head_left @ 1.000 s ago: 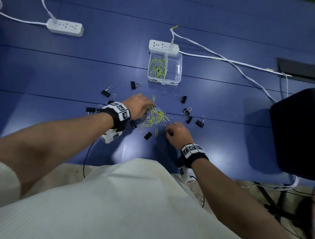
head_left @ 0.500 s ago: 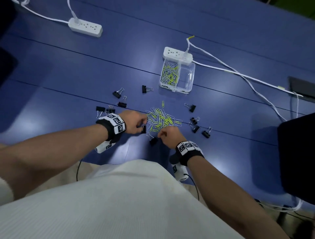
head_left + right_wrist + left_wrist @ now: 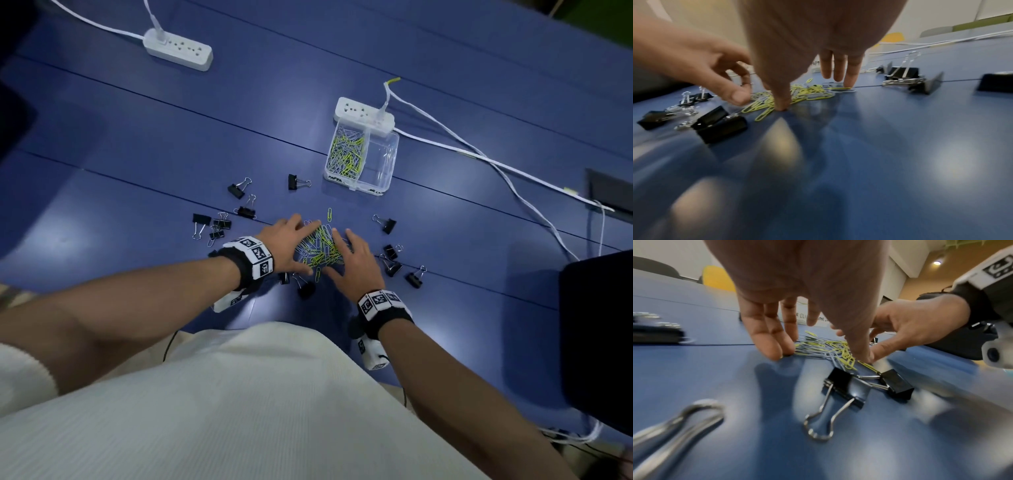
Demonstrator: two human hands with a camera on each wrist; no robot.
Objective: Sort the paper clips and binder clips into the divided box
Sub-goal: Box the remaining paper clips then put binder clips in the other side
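A clear divided box [image 3: 387, 185] stands on the blue table [image 3: 137, 144], touching a white power strip [image 3: 363, 114] behind it. Its left compartment holds yellow and silver paper clips [image 3: 344, 152]; the right compartment looks bare.

Nearer the person lies a loose pile of paper clips [image 3: 320, 248]. The left hand [image 3: 286, 245] and the right hand [image 3: 352, 265] flank it, both with fingers spread and fairly straight, fingertips down at the pile's edges and gripping nothing.

Black binder clips [image 3: 245, 207] lie scattered on the table to both sides of the pile. A second power strip [image 3: 178, 49] sits far off to the left.
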